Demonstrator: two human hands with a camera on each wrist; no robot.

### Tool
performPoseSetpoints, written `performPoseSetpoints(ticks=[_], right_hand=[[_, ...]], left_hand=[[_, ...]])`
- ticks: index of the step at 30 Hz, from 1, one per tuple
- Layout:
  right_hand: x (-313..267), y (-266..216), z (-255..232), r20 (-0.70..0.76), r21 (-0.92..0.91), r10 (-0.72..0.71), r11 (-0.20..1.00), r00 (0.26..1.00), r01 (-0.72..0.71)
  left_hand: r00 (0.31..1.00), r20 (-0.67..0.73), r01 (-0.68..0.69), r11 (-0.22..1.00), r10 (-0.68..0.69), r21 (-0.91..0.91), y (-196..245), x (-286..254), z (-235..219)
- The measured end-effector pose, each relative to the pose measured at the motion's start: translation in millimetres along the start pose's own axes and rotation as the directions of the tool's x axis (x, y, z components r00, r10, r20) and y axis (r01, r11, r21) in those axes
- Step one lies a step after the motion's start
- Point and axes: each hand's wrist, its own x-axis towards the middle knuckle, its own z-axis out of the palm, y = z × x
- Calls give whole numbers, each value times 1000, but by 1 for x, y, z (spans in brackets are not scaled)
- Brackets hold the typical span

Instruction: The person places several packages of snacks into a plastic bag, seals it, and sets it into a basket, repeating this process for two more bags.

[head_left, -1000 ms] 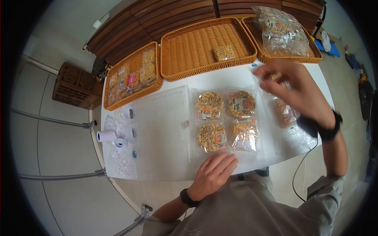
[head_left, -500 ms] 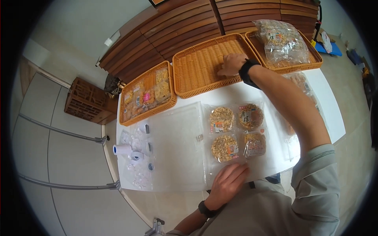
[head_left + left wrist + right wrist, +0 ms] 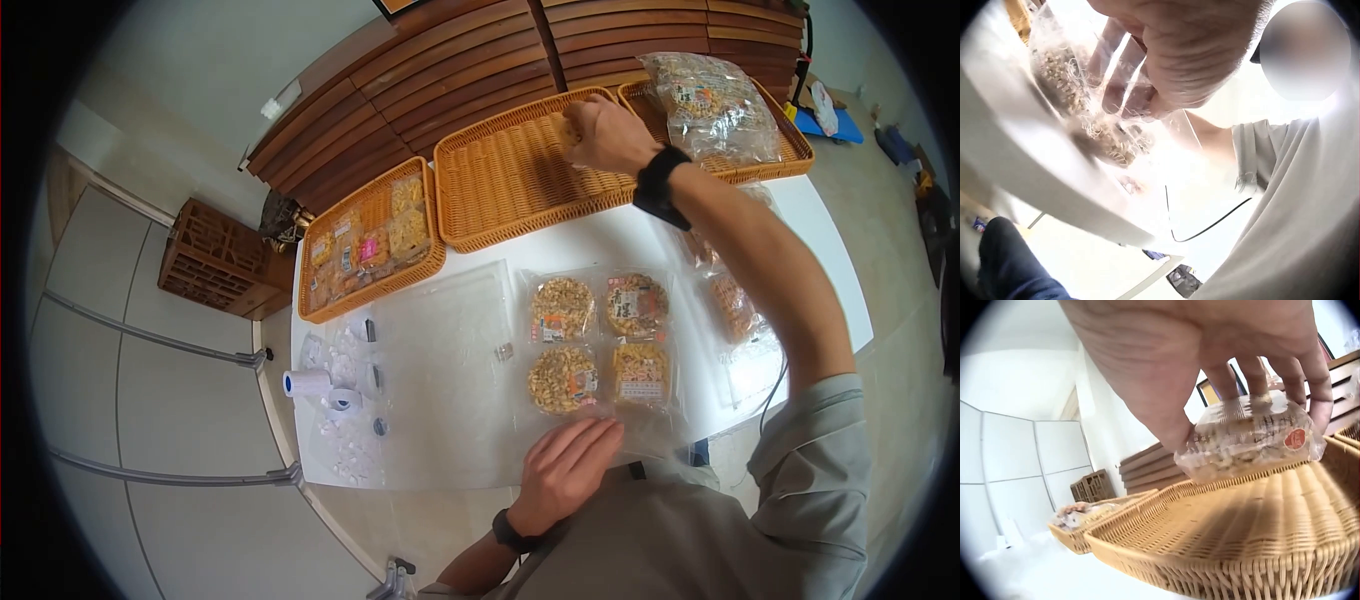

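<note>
My right hand (image 3: 612, 137) is over the right part of the middle wicker basket (image 3: 500, 227), gripping a wrapped snack pack (image 3: 1250, 437). In the right wrist view, thumb and fingers hold the pack's two sides above the woven floor. My left hand (image 3: 572, 466) touches the near edge of a clear plastic bag (image 3: 603, 412) on the table; in the left wrist view its fingers (image 3: 1125, 94) lie against clear film. Inside the bag lie two round snack packs on the left (image 3: 562, 309), a round one at back right (image 3: 637, 305) and a yellowish one (image 3: 640, 374) at front right.
A left basket (image 3: 372, 294) holds several packs; the right basket (image 3: 790, 172) holds a full bag (image 3: 712, 105). Clear plastic sheets (image 3: 440, 380) lie left of the bag. White rolls (image 3: 307, 383) and scraps are at the table's left edge, more packs (image 3: 735, 305) at the right.
The right hand moved from the table's right side into the middle basket, then lifted the pack there. The left hand stays at the bag's near edge. The head view has shifted.
</note>
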Motion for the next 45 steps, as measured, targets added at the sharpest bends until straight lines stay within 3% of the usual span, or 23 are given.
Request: performPoseSetpoints(ticks=[3,10,13,17,21,26,30,32,35,38,41,44,45], right_hand=[[-3,-10,-62,429,27,77,995,900,-98],[-77,-2,-122,483,-85,-41,992,875,93],[-97,1,-130,607,-95,29,995,794,37],[-119,-6,-138,695,18,-22,1000,718,12],[-135,-10,-133,687,89,-144,990,712,113],[-146,-18,-133,780,93,-118,993,615,72],[-163,-5,-111,705,75,-191,978,683,195],[-173,-2,-107,625,96,-274,956,731,276],[-180,2,-100,573,102,-376,914,728,393],[-178,13,-78,414,277,-395,913,820,299],[-159,-6,-104,538,457,-206,886,817,-78],[-155,-32,-135,714,653,-191,530,674,-541],[-159,-35,-138,648,739,-282,457,707,-495]], left_hand=[[1000,-26,-15,1000,15,8,1,13,-20],[993,-56,-98,994,100,43,-1,37,-69],[990,-84,-116,993,115,-10,-4,59,-87],[990,-52,-130,991,129,-27,-3,88,-108],[999,-3,-45,996,45,-76,0,111,-122],[996,53,86,983,-78,-164,-6,125,-120],[989,110,119,974,-99,-192,3,121,-112],[985,146,110,987,-93,-113,7,120,-116],[985,175,34,994,-15,-107,15,122,-121],[987,148,-43,992,60,-116,22,120,-119],[981,134,-127,987,139,-98,24,114,-120],[969,172,-170,984,175,-46,29,110,-126],[966,188,-177,984,178,-24,31,110,-128]])
